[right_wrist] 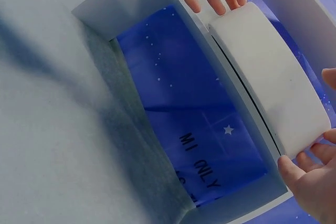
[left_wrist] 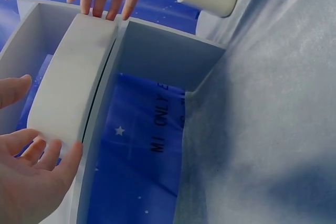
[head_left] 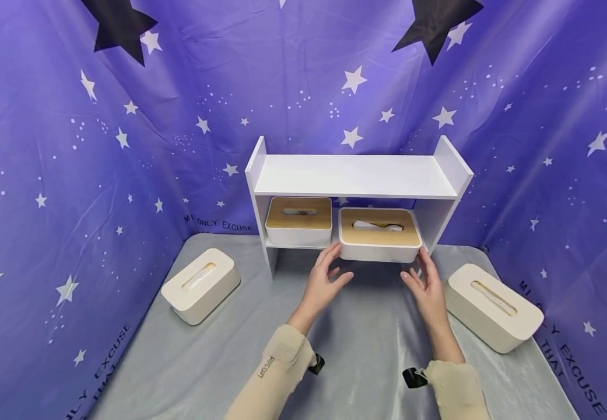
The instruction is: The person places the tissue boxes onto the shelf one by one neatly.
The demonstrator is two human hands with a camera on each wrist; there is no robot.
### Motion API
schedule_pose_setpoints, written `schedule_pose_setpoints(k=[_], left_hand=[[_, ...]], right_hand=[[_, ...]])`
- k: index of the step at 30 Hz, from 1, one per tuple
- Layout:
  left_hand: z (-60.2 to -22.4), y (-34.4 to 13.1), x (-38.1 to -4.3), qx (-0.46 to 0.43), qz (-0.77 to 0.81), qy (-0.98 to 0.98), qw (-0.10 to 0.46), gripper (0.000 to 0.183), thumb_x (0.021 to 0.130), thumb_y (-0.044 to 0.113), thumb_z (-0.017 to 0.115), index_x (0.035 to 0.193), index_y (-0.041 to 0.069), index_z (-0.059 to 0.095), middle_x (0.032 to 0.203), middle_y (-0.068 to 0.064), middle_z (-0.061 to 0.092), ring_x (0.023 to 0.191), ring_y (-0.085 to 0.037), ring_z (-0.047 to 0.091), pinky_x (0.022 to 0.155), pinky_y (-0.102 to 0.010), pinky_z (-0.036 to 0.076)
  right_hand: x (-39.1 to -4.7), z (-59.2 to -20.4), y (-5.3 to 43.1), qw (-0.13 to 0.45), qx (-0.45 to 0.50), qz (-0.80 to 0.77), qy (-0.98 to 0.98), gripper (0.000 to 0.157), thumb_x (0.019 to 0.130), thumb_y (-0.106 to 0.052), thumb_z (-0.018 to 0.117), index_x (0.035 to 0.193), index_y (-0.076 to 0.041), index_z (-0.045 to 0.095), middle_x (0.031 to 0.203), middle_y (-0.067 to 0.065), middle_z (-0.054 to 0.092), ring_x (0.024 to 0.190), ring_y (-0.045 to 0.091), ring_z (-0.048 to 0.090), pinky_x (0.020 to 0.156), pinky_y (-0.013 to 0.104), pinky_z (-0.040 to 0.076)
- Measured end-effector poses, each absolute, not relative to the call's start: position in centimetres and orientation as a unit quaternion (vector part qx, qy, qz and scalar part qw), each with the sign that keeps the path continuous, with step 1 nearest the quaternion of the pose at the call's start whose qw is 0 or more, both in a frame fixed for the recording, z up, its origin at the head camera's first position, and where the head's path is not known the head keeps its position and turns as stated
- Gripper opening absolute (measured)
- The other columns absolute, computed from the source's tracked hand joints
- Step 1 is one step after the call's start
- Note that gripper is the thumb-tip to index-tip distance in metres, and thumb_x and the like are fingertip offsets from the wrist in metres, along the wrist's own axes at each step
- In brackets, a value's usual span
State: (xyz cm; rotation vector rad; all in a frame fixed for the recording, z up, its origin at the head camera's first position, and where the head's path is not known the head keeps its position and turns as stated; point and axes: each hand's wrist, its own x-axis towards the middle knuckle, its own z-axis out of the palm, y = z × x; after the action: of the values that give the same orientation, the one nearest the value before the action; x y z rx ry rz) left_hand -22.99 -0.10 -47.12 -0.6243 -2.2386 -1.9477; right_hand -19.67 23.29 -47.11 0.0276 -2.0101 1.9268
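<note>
A white tissue box (head_left: 381, 238) with a wooden lid sits on the middle board of a white shelf (head_left: 355, 175), its front jutting past the board's edge. White tissue shows in its slot. My left hand (head_left: 324, 283) touches the box's left end with its fingertips, thumb held away from it. At the opposite end, the fingertips of my right hand (head_left: 428, 289) rest against the lower right corner. Both wrist views show the box's white front (left_wrist: 73, 77) between the two hands. Left of it on the same board stands a second wooden-lidded tissue box (head_left: 299, 221).
A cream tissue box (head_left: 200, 286) lies angled on the grey cloth (head_left: 366, 350) at left. Another cream tissue box (head_left: 494, 309) lies at right, close to my right forearm. Purple star-printed curtains (head_left: 303, 87) surround the table, and the shelf's side panels rise above its top board.
</note>
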Motion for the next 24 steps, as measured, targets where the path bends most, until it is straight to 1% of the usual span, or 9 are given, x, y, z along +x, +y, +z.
schedule_pose_setpoints(k=[3, 5, 8, 11, 13, 14, 19, 22, 24], left_hand=[[-46.9, -0.1, -23.1, -0.209, -0.629, -0.747, 0.051, 0.068, 0.09, 0.01, 0.073, 0.15, 0.002, 0.041, 0.159, -0.012, 0.035, 0.143, -0.033, 0.042, 0.108, -0.051, 0.05], [-46.8, -0.1, -23.2, -0.208, -0.622, -0.754, 0.045, 0.07, 0.089, 0.01, 0.073, 0.151, 0.001, 0.04, 0.16, -0.011, 0.033, 0.144, -0.032, 0.041, 0.108, -0.05, 0.05], [-46.7, 0.0, -23.3, -0.209, -0.614, -0.76, 0.038, 0.072, 0.09, 0.011, 0.072, 0.152, 0.001, 0.037, 0.162, -0.011, 0.029, 0.145, -0.032, 0.04, 0.109, -0.05, 0.05], [-46.6, 0.0, -23.5, -0.207, -0.612, -0.763, 0.03, 0.074, 0.09, 0.012, 0.072, 0.153, 0.001, 0.034, 0.163, -0.01, 0.027, 0.146, -0.032, 0.038, 0.11, -0.05, 0.049], [-46.6, 0.1, -23.6, -0.205, -0.612, -0.763, 0.026, 0.075, 0.09, 0.012, 0.072, 0.154, 0.001, 0.033, 0.164, -0.01, 0.026, 0.146, -0.032, 0.038, 0.11, -0.05, 0.048], [-46.6, 0.1, -23.7, -0.205, -0.613, -0.762, 0.024, 0.075, 0.09, 0.012, 0.072, 0.154, 0.001, 0.033, 0.164, -0.01, 0.025, 0.146, -0.032, 0.037, 0.11, -0.051, 0.048], [-46.5, 0.1, -24.0, -0.207, -0.614, -0.761, 0.019, 0.075, 0.091, 0.012, 0.071, 0.154, 0.0, 0.032, 0.164, -0.011, 0.024, 0.146, -0.035, 0.037, 0.109, -0.053, 0.048], [-46.3, 0.1, -24.3, -0.209, -0.616, -0.759, 0.012, 0.077, 0.091, 0.011, 0.071, 0.155, 0.0, 0.03, 0.164, -0.012, 0.022, 0.146, -0.036, 0.036, 0.11, -0.054, 0.048], [-45.6, 0.1, -24.1, -0.212, -0.616, -0.759, 0.002, 0.077, 0.092, 0.009, 0.07, 0.155, -0.003, 0.027, 0.165, -0.016, 0.019, 0.146, -0.039, 0.034, 0.11, -0.057, 0.046]], right_hand=[[-19.9, -47.1, 23.3, 0.169, 0.018, 0.679, -0.714, 0.077, 0.092, 0.012, 0.058, 0.157, 0.003, 0.018, 0.165, 0.022, 0.016, 0.152, 0.039, 0.017, 0.112, 0.011, 0.038], [-20.1, -47.1, 23.3, 0.164, 0.021, 0.677, -0.717, 0.078, 0.092, 0.011, 0.058, 0.158, 0.002, 0.017, 0.166, 0.021, 0.014, 0.153, 0.038, 0.015, 0.116, 0.015, 0.036], [-20.4, -47.1, 23.4, 0.153, 0.025, 0.672, -0.724, 0.08, 0.093, 0.008, 0.058, 0.159, -0.001, 0.014, 0.167, 0.018, 0.012, 0.154, 0.035, 0.013, 0.123, 0.027, 0.03], [-20.7, -47.1, 23.4, 0.144, 0.029, 0.665, -0.733, 0.082, 0.094, 0.007, 0.059, 0.16, -0.004, 0.011, 0.168, 0.016, 0.01, 0.155, 0.034, 0.011, 0.126, 0.041, 0.023], [-20.9, -47.1, 23.4, 0.138, 0.029, 0.658, -0.739, 0.084, 0.094, 0.005, 0.06, 0.161, -0.006, 0.008, 0.168, 0.015, 0.008, 0.155, 0.033, 0.01, 0.126, 0.046, 0.02], [-21.0, -47.1, 23.4, 0.136, 0.029, 0.656, -0.742, 0.085, 0.094, 0.005, 0.06, 0.161, -0.007, 0.008, 0.168, 0.014, 0.008, 0.155, 0.032, 0.01, 0.126, 0.045, 0.02], [-21.2, -47.1, 23.4, 0.13, 0.029, 0.65, -0.748, 0.088, 0.094, 0.003, 0.061, 0.161, -0.01, 0.006, 0.169, 0.012, 0.005, 0.155, 0.031, 0.008, 0.127, 0.029, 0.022], [-21.3, -47.0, 23.4, 0.125, 0.031, 0.649, -0.75, 0.089, 0.095, 0.002, 0.061, 0.161, -0.011, 0.004, 0.169, 0.011, 0.003, 0.155, 0.03, 0.007, 0.127, 0.031, 0.021], [-21.5, -47.0, 23.4, 0.122, 0.031, 0.646, -0.753, 0.09, 0.095, 0.001, 0.062, 0.161, -0.011, 0.003, 0.169, 0.011, 0.003, 0.155, 0.031, 0.007, 0.127, 0.038, 0.019]])
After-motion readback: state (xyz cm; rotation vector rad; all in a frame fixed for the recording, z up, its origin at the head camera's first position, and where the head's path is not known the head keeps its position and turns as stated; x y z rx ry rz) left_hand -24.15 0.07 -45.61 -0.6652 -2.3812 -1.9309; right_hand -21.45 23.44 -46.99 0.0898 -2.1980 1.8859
